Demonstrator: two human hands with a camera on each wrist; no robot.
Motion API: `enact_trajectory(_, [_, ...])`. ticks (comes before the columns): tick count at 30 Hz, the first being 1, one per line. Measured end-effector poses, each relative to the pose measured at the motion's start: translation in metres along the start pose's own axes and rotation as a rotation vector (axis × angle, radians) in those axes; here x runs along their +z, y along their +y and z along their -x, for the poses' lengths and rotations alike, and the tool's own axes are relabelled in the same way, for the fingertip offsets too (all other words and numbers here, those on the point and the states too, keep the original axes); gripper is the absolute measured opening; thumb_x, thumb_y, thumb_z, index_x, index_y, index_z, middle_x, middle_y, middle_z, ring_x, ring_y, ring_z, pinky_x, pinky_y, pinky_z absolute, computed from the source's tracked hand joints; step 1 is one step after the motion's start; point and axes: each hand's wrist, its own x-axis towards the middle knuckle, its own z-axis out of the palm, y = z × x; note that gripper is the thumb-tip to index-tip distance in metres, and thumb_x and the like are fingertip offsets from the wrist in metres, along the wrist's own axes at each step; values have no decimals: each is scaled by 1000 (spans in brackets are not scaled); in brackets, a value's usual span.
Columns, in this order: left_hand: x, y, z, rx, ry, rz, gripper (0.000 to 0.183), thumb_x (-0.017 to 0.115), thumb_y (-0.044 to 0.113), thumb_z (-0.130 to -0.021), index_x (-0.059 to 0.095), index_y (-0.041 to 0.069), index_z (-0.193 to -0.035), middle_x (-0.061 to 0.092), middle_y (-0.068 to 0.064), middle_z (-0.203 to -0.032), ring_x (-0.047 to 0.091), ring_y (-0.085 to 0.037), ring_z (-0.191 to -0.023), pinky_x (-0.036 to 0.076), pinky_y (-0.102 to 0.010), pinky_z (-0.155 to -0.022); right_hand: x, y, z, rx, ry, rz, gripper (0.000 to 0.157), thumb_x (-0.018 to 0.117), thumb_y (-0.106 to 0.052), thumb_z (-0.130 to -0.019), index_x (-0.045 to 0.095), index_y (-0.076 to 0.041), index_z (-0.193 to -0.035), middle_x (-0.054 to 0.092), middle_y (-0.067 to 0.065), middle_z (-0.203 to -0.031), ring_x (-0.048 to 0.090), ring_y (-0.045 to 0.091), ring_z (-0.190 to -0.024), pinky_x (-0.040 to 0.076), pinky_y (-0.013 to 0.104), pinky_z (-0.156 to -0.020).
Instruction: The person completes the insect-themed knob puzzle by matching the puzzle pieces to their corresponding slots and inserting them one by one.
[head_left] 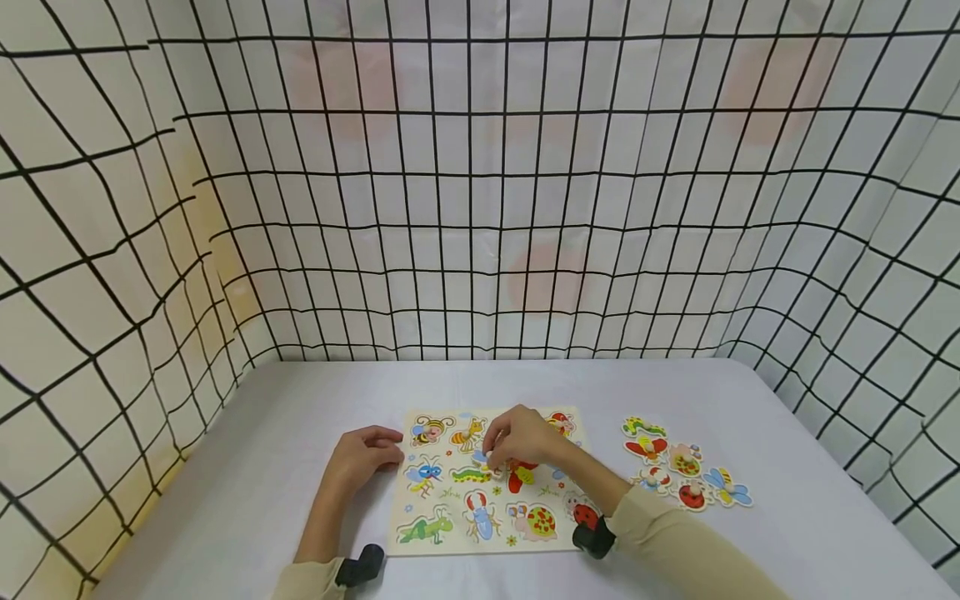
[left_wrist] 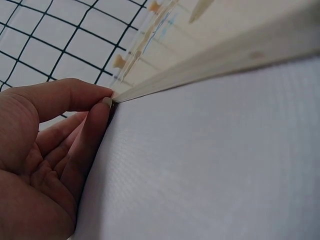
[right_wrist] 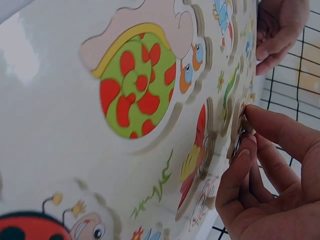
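I report the knobbed piece (right_wrist: 236, 131) at the middle of the puzzle board (head_left: 498, 546), directly under the fingertips of my right hand (head_left: 521, 437). The thumb and finger of that hand pinch the piece by its knob, between the caterpillar picture (head_left: 471, 475) and the red-winged insect picture (head_left: 522, 477). My left hand (head_left: 366, 454) holds nothing: its fingertips touch the board's left edge toward the far corner, well apart from the right. The right is therefore the nearer hand. In my judgement, the governing relation is the piece's outline against the recess beneath it; my fingers mask most of it, so I cannot tell its long axis or whether it sits flush. The board appears longer from left to right, lying flat on the white table (head_left: 225, 508). Edges: my right forearm crosses the right side of the board, which I judge limits room on that flank. Beyond it lie 6 loose pieces (head_left: 686, 460), grouped apart from the board with tabletop showing between. White tabletop also shows along the near edge and beyond the far edge, so I judge upward and far-side movement unobstructed.
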Motion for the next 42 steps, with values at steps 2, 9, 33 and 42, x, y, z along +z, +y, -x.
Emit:
enact_trajectory(2, [0, 0, 0, 0, -2, 2, 23, 77, 11, -84, 75, 7, -107, 73, -3, -83, 63, -18, -72, 51, -26, -68, 3, -2, -2, 5, 1, 6, 11, 86, -11, -75, 77, -12, -82, 71, -4, -70, 57, 15, -59, 44, 25, -53])
enact_trajectory(9, [0, -1, -1, 7, -10, 9, 24, 77, 10, -84, 75, 7, -107, 72, -3, -82, 63, -17, -71, 51, -25, -68, 11, -10, -6, 13, -18, -22, 13, 86, -9, -74, 77, -9, -83, 70, -2, -69, 55, 13, -58, 43, 24, -53])
enact_trajectory(33, [-2, -1, -1, 12, -17, 13, 24, 77, 10, -83, 75, 6, -106, 73, -2, -81, 63, -16, -71, 52, -25, -67, 47, -36, -24, -25, -20, 0, 13, 87, -11, -71, 77, -15, -78, 67, -7, -66, 54, 9, -60, 42, 24, -57])
enact_trajectory(42, [-1, 0, -1, 20, -14, -1, 24, 77, 10, -82, 75, 6, -106, 72, -1, -80, 63, -16, -69, 51, -25, -66, 59, -46, -28, -42, -8, -17, 13, 87, -8, -70, 78, -12, -78, 71, -4, -69, 55, 6, -58, 41, 21, -54])
